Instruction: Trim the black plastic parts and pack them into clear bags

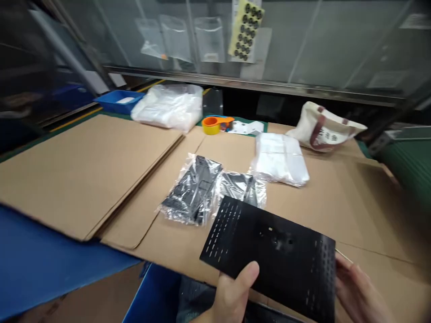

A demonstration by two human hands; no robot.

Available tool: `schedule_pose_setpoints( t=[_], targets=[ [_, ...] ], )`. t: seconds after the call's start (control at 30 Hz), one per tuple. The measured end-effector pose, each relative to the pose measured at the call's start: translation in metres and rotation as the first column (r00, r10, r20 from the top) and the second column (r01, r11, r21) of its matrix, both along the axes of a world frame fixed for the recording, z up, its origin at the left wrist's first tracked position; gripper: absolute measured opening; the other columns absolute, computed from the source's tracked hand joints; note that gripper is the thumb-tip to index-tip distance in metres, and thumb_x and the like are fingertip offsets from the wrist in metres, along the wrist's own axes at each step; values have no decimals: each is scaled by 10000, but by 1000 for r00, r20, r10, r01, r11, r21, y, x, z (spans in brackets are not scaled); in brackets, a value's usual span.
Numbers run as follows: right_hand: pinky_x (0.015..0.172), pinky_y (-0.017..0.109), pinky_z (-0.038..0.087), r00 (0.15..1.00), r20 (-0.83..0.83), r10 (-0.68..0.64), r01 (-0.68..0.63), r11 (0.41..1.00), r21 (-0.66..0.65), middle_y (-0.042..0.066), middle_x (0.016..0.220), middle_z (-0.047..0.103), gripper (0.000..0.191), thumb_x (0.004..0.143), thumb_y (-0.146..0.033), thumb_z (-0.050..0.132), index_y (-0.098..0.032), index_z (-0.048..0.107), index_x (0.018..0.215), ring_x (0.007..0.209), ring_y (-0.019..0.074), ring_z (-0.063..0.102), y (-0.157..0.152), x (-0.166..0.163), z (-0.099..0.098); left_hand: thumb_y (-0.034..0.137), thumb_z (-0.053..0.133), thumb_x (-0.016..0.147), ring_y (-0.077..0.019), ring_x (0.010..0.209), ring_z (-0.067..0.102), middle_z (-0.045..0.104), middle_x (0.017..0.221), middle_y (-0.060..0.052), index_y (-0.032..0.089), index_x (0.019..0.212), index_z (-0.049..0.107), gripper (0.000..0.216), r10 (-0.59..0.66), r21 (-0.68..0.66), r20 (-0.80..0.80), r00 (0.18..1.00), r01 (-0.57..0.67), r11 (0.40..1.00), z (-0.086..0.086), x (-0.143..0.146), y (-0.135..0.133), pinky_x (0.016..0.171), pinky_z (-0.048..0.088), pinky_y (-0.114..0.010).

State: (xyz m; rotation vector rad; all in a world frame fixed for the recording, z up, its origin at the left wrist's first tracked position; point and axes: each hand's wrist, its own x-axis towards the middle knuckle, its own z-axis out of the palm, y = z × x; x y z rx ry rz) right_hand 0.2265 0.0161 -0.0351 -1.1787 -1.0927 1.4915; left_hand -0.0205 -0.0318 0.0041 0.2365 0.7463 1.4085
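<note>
And the left hand pinched the black perforated panel at its near edge, the right hand curled around the opposite edge, just above the flattened cardboard!

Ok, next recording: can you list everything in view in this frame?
Perforated panel: one, black, held up in both hands.
Clear bags of black parts: two, on the cardboard beyond the panel.
White-filled plastic bags: two, farther back.
Cardboard sheets: several, brown, lying flat.
Tape roll: one, yellow and orange, at the far edge.
Tote bag: one, cream with maroon handles, far right.
Blue bins: two, far left and near lower left.
Left hand: one, gripping the panel's near edge.
Right hand: one, gripping the panel's right edge.
</note>
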Motion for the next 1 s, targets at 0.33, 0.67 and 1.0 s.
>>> schedule_pose_setpoints(
  t=[0.33,0.67,1.0],
  targets=[
    [906,465,546,847,-250,-469,417,878,-234,58,677,755,305,605,-505,819,-234,783,738,802,313,736,-1,-51,36,542,707,724,-303,1082,583,700,829,-58,214,840,721,349,55,-64,-14,998,-56,996,0,-12,3,1002,426,-435],
    [961,524,505,889,-228,-398,391,917,-74,47,503,693,284,683,-546,756,-264,782,686,882,334,723,4,-51,46,439,705,770,-271,924,653,725,857,-86,171,929,752,315,-30,-122,-216,976,3,992,29,-23,21,912,484,-392],
    [910,491,541,860,-307,-408,388,913,-128,13,580,725,341,742,-601,678,-279,788,765,782,302,739,-1,-49,37,538,698,754,-264,925,655,731,847,-77,174,909,756,400,-83,-41,-205,975,76,996,16,-23,26,916,487,-393]
  ],
)
